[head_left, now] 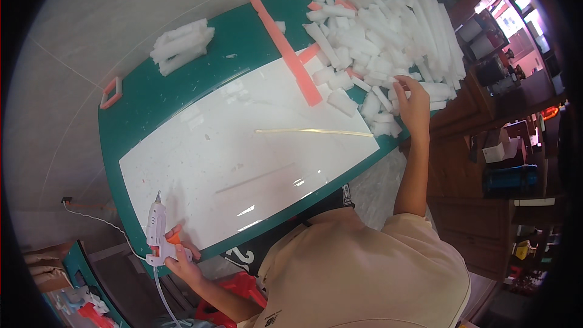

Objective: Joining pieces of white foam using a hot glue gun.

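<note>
So the green worktop carries a glossy white sheet, with a huge heap of white foam pieces at the far right. Right hand is at the heap's near side; can't tell if that grip's closed on anything. Left hand's grip is wrapped round the glue gun, over the sheet's near-left corner. One little pink-and-white foam frame looks finished; loads of loose pieces seem unglued, so early days, I'd guess.
</note>
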`<state>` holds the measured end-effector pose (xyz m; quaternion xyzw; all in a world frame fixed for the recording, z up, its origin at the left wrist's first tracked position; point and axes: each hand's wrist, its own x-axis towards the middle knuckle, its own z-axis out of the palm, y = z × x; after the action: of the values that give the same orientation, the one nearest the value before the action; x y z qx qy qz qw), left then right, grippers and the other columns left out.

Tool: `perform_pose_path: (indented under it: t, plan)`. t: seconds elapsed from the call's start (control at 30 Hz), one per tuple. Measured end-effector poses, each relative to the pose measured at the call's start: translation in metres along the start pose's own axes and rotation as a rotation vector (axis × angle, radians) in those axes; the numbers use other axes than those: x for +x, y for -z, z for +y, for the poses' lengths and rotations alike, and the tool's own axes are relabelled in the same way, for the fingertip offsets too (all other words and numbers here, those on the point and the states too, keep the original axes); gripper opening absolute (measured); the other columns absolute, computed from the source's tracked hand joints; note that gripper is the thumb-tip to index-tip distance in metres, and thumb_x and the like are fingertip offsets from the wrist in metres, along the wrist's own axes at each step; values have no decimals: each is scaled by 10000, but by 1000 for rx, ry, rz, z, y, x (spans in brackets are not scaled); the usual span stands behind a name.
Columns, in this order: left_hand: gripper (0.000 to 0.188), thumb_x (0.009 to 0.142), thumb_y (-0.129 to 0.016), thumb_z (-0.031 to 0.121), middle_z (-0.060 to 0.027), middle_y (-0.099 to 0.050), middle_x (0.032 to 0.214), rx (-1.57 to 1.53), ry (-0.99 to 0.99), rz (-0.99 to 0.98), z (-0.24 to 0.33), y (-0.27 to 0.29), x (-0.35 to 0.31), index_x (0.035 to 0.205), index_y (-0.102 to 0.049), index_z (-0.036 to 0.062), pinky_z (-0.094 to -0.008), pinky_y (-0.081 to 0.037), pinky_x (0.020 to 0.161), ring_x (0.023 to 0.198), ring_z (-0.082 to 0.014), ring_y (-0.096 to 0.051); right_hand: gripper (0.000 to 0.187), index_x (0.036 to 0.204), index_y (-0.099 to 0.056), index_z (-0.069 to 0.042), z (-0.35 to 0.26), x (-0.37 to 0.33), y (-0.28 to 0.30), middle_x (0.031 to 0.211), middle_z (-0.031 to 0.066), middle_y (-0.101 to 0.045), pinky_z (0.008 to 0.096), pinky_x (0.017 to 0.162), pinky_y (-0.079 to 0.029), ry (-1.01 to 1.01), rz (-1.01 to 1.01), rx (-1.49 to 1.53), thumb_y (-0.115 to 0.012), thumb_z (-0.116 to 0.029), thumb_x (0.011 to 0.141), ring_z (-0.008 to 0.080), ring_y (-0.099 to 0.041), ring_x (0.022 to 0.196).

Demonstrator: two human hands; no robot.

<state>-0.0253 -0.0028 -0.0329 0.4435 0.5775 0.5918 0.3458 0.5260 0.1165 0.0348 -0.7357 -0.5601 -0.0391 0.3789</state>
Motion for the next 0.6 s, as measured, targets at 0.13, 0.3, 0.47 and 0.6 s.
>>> perform_pose_path:
  t: [0.13,0.3,0.47,0.6]
  plan:
    - [336,940,-538,237,-125,-611,785,28,7,17,1,0,0,1136,-495,-33,-237,-307,388,432,-106,-420,224,1013,-667,14,-5,-2,1,948,163,-680,323,717,-503,-155,66,94,-631,-174,897,245,-657,841]
    - [462,883,-579,265,-201,-637,989,21,9,86,11,-13,1,1155,-465,-91,-212,-315,362,408,-83,-454,288,1080,-673,-5,12,-4,-2,974,84,-693,254,757,-481,-168,215,255,-646,-239,913,131,-621,841]
    - [393,915,-553,243,-171,-633,909,25,29,21,11,-8,-1,1146,-475,-65,-229,-307,376,412,-93,-426,321,1098,-655,27,15,-5,2,1008,77,-678,248,812,-467,-269,194,344,-630,-245,929,130,-614,895]
    - [359,940,-538,245,-141,-625,846,41,2,49,12,-11,-1,1146,-480,-43,-241,-298,388,418,-97,-402,289,1062,-668,25,14,-4,8,976,68,-678,241,790,-468,-299,314,432,-645,-225,919,121,-611,889]
